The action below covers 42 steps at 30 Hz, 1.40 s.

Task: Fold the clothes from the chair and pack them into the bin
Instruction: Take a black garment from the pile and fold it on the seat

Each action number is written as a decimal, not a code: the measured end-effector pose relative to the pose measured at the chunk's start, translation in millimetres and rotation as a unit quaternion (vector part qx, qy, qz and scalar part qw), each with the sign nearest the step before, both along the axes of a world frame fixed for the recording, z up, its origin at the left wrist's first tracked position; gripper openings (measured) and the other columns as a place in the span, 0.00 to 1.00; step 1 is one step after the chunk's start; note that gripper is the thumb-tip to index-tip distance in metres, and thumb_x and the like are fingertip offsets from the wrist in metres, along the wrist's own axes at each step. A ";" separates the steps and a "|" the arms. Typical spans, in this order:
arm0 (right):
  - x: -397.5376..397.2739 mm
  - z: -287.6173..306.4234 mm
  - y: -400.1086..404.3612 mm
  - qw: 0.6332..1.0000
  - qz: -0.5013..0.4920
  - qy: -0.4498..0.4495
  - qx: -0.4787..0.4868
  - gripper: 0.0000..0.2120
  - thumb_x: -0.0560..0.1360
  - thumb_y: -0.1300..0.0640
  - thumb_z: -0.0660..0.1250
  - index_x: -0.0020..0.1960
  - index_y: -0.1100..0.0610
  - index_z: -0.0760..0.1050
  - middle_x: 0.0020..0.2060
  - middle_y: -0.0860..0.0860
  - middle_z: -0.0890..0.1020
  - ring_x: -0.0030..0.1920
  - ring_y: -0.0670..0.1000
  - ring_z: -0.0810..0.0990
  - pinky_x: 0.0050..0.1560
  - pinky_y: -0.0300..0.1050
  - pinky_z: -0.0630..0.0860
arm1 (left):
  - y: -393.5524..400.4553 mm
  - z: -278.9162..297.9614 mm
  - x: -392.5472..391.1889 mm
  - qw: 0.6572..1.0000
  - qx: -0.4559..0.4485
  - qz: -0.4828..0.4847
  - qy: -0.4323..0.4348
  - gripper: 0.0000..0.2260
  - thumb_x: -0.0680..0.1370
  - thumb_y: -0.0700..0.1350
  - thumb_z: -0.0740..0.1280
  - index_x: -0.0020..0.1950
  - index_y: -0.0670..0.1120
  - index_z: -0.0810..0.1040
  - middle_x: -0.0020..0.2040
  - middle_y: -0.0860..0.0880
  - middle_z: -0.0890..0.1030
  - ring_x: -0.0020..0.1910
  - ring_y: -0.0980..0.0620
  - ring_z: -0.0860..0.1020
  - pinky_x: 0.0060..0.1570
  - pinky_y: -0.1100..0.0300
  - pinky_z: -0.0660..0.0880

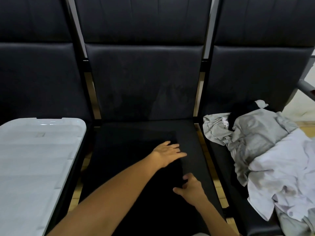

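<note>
Black garment [136, 167] spread on centre seat, left hand [167, 153] flat on it with fingers straight, right hand [190, 188] fingers pinching its edge, clothes pile [265, 150] at right, bin [34, 159] at left.

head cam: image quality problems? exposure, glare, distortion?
Head view: dim overall; the black garment nearly merges with the dark middle seat, edges hard to trace. Bin lid shows mild glare near its far edge. White shirt is bright but keeps its folds. Wide-angle bending tilts the chair frames. Left hand and right hand are fairly sharp.

Bin [39, 150] left — clothes pile [265, 150] right.
</note>
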State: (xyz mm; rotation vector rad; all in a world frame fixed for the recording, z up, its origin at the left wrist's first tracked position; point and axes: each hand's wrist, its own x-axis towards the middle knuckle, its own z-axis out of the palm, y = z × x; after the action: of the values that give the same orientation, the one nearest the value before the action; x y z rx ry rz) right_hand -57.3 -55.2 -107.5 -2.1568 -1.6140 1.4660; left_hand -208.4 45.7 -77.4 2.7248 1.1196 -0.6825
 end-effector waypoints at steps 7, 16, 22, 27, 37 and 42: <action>14.9 7.3 7.5 0.997 0.043 0.044 0.043 0.07 0.75 0.50 0.72 0.43 0.52 0.77 0.39 0.47 0.78 0.40 0.44 0.77 0.39 0.36 0.71 | 3.7 -5.1 -33.1 0.990 0.088 -0.101 0.052 0.19 0.75 0.48 0.72 0.66 0.49 0.76 0.70 0.48 0.68 0.72 0.46 0.62 0.73 0.50 0.57; 13.4 116.1 53.1 0.944 0.082 0.188 0.258 0.07 0.76 0.66 0.69 0.43 0.60 0.72 0.37 0.49 0.81 0.41 0.41 0.81 0.44 0.36 0.75 | -7.9 114.3 -96.3 0.971 -0.003 0.110 -0.211 0.06 0.75 0.45 0.68 0.48 0.52 0.72 0.47 0.51 0.75 0.51 0.50 0.76 0.55 0.55 0.75; 3.1 217.1 73.2 0.884 0.176 0.136 0.411 0.09 0.78 0.61 0.69 0.43 0.54 0.70 0.39 0.48 0.81 0.45 0.49 0.82 0.47 0.43 0.76 | -36.3 205.1 -146.3 0.939 0.101 0.127 -0.304 0.07 0.75 0.50 0.73 0.40 0.49 0.80 0.45 0.55 0.72 0.44 0.58 0.71 0.49 0.59 0.73; -3.9 287.7 65.2 0.858 0.243 0.102 0.441 0.05 0.76 0.59 0.72 0.44 0.50 0.81 0.40 0.44 0.85 0.44 0.40 0.83 0.46 0.34 0.76 | -83.8 260.9 -170.3 0.863 0.043 0.237 -0.444 0.04 0.74 0.46 0.75 0.40 0.49 0.83 0.40 0.52 0.81 0.39 0.51 0.81 0.40 0.50 0.79; -5.6 358.4 42.5 0.836 0.279 0.027 0.472 0.11 0.68 0.47 0.76 0.36 0.54 0.82 0.32 0.47 0.83 0.36 0.43 0.81 0.38 0.34 0.76 | -135.6 298.2 -208.1 0.797 0.072 0.328 -0.502 0.04 0.73 0.44 0.75 0.45 0.46 0.83 0.41 0.54 0.83 0.42 0.55 0.83 0.40 0.63 0.78; -9.0 373.0 37.2 0.822 0.369 -0.091 0.424 0.12 0.66 0.44 0.78 0.35 0.48 0.78 0.33 0.46 0.81 0.37 0.45 0.79 0.39 0.40 0.74 | -143.3 317.3 -224.5 0.843 0.067 0.327 -0.422 0.07 0.72 0.44 0.77 0.46 0.51 0.81 0.44 0.54 0.82 0.44 0.58 0.81 0.44 0.60 0.78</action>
State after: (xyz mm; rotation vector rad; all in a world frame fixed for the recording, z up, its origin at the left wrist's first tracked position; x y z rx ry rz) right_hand -66.3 -17.9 265.6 -1.2114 -2.6458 0.3518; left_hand -432.9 -97.6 239.8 2.0380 1.6497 0.6458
